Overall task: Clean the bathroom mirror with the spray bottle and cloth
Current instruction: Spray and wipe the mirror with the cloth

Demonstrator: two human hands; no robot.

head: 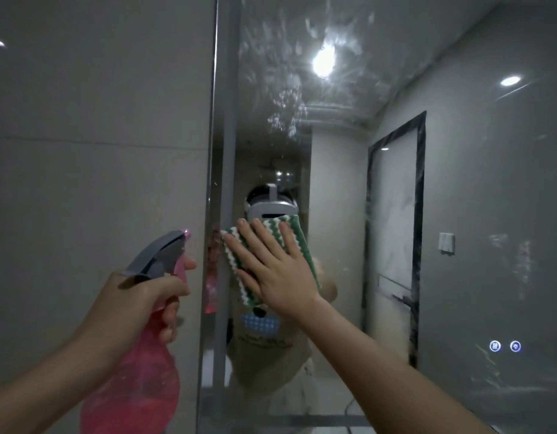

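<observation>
Mirror (459,214) fills the wall ahead, its left edge a vertical metal strip against grey tile. Upper part of the glass, above the cloth, carries a wide scatter of wet droplets and smears around a reflected ceiling light. More faint streaks show low on the glass, toward its right side, near two small lit touch icons (505,346). A reflected door frame stands right of the cloth.

Spray bottle (139,364): pink, translucent, grey trigger head. Held off the glass, left of the mirror's edge, nozzle aimed roughly at it. Left hand (139,305) grips the neck, fingers (169,321) curled round below the trigger, one finger up by the nozzle. Cannot tell if the trigger is being squeezed.

Cloth (239,264): green and white zigzag weave, pressed flat on the mirror just inside its left edge, at about mid-height. Right hand (271,264) lies over it, palm down, fingers spread and straight, pushing it against the glass rather than clutching it.

Step in hand, as I judge it: wiping, with spraying done at least for the upper area. Much of the wet patch above looks unwiped.

Next move likely calls for sweeping the cloth upward into the droplet field, keeping flat pressure so it does not slip from under the palm, and a long reach overhead.
</observation>
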